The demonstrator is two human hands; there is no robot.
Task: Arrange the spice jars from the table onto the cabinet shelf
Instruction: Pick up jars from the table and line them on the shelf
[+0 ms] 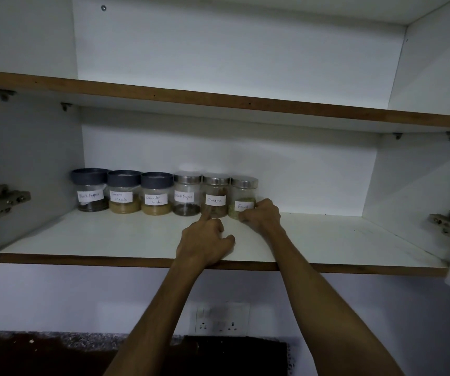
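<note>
Six jars line the cabinet shelf (137, 240) toward ten o'clock. My right hand (262, 217) has its grip clamped on the fennel jar (243, 196), the row's end; my left hand (205, 240), grip apart, points a finger at the cinnamon jar (215, 196). Seating the last jar; next I'd judge a nudge flush, then release.

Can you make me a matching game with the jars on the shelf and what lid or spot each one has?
Things:
1. Garam masala jar
2. Cinnamon jar
3. Fennel jar
4. Left-end black pepper jar

Clues:
A. right hand wraps around it
B. first in the row, dark lid
C. left hand pokes its base with one finger
D. dark lid, yellow-brown powder inside

Pairs: 1-D, 2-C, 3-A, 4-B
</note>
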